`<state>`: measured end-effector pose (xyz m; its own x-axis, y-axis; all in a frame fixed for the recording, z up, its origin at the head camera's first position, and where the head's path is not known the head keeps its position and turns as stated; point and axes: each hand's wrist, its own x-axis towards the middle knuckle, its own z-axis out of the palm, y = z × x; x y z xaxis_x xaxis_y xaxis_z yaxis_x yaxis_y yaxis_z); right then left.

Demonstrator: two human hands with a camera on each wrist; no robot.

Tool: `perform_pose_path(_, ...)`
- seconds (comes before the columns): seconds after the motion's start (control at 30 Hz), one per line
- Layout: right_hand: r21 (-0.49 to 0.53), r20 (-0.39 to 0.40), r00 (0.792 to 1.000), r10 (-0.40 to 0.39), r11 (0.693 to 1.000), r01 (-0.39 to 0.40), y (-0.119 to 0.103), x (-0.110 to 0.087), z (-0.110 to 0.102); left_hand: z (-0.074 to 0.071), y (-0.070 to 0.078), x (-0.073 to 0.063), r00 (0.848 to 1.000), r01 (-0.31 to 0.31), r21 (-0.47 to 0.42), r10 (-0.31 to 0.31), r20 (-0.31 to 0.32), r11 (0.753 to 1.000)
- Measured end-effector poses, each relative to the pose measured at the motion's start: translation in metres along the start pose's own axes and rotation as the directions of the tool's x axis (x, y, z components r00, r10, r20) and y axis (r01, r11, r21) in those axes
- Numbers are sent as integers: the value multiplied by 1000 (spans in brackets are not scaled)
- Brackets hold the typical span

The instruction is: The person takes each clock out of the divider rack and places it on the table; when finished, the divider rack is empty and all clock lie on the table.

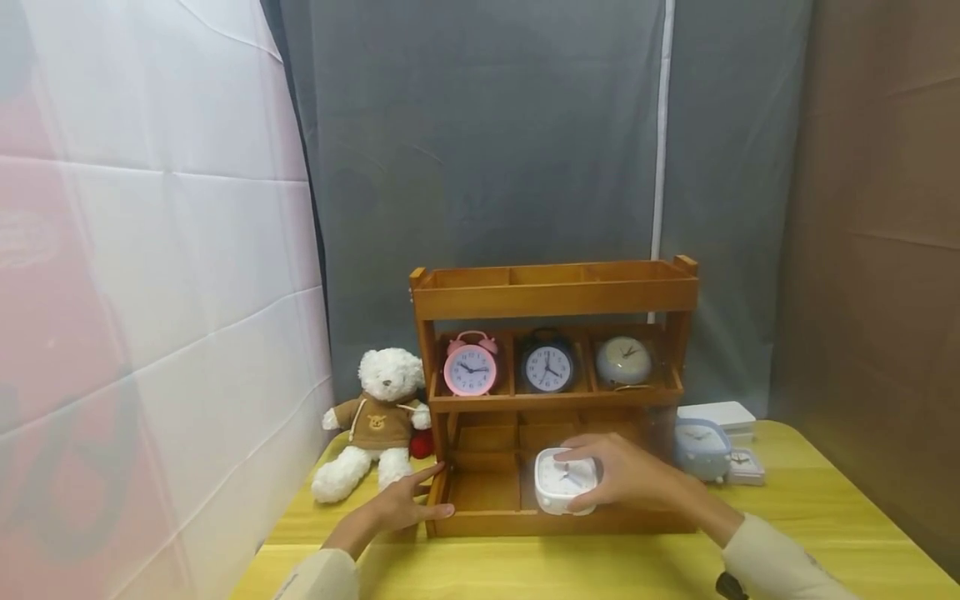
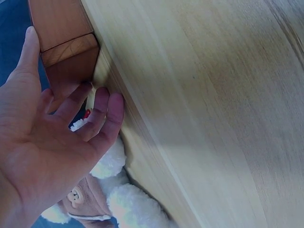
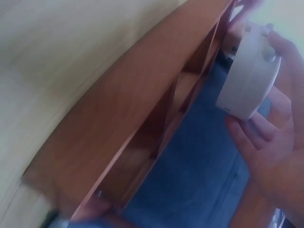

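Observation:
My right hand (image 1: 621, 472) grips a small white alarm clock (image 1: 552, 493) between thumb and fingers, its dial tilted upward. The clock is in front of the middle of the lowest tier of a brown wooden shelf (image 1: 555, 298). In the right wrist view the white clock (image 3: 243, 78) shows its plain casing, above the shelf's front board (image 3: 118, 90). My left hand (image 1: 397, 505) touches the lower left corner of the shelf, thumb at the front and a finger along the side. In the left wrist view the left hand (image 2: 52, 137) has its fingers loosely bent beside the shelf corner (image 2: 71, 57).
On the middle tier stand a pink alarm clock (image 1: 470, 370), a black one (image 1: 547, 368) and a grey rounded one (image 1: 625, 362). A white teddy bear (image 1: 386, 408) sits left of the shelf. To the right are a blue clock (image 1: 702, 450), a small clock (image 1: 746, 467) and white boxes (image 1: 718, 413).

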<state>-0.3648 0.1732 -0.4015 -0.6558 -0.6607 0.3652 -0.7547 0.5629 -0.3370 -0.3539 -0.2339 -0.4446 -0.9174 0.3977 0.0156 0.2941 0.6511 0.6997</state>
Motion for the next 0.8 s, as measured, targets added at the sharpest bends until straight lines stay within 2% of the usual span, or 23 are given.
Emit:
perform_pose_path(0.2, -104, -43, 999, -12, 995, 7, 20, -33, -23, 2, -4, 2, 1000, -2, 15, 2, 2, 1000)
perform_pose_path(0.43, -232, -100, 994, -50, 972, 26, 39, -73, -50, 2, -10, 4, 1000, -7, 30, 7, 5, 1000)
perform_pose_path(0.57, -260, -116, 991, -62, 965, 30, 49, -92, -61, 1, -10, 4, 1000, 1, 25, -1, -2, 1000)
perform_pose_path(0.8, -256, -126, 992, -4, 966, -29, 67, -121, -75, 2, -5, 4, 1000, 9, -1, -9, 0, 1000)
